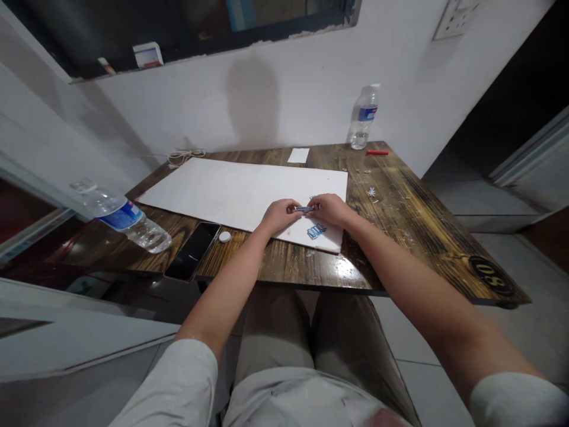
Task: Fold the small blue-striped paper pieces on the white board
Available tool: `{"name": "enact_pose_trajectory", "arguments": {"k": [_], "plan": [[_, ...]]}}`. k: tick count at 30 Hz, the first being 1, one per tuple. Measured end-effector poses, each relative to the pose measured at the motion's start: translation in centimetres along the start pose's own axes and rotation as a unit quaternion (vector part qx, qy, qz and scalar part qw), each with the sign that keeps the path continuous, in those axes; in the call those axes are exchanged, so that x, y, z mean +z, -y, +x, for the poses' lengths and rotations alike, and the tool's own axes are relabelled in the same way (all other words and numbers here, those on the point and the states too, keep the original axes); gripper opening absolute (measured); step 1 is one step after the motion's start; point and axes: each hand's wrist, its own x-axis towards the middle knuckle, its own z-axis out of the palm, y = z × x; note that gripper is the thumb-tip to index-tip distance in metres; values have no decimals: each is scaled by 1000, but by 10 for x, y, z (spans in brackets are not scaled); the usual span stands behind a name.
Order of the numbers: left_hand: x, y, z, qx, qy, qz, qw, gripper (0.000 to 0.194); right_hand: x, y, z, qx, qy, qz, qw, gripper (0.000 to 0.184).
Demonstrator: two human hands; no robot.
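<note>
Between them, my left hand (281,214) and my right hand (331,210) pinch the two ends of a small, narrow blue-and-white strip (304,209). Its exact kind is too small to make out. Both hands are closed, low over the right part of a white board (222,187). Just below my right hand, several small blue-and-white pieces (316,230) lie grouped on the board. Another bit of the same colours shows partly behind my right hand.
On the wooden table (418,237) stand a water bottle (365,118), a red stick-like object (377,152), a star-shaped piece (371,192) and white paper (298,155). Leftward are a larger tilted bottle (122,214), a phone (192,251), a white cap (224,236) and a cord (186,155).
</note>
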Motion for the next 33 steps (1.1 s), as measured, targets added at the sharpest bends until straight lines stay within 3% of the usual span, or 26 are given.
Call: {"name": "enact_pose_trajectory", "arguments": {"k": [7, 20, 33], "plan": [[1, 3, 0, 8, 1, -1, 1000, 23, -1, 10, -3, -12, -1, 39, 999, 21], [0, 5, 1, 44, -29, 42, 998, 26, -2, 6, 0, -69, -3, -18, 997, 24], [-2, -1, 0, 24, 17, 34, 999, 17, -3, 9, -3, -52, 21, 41, 998, 15]]}}
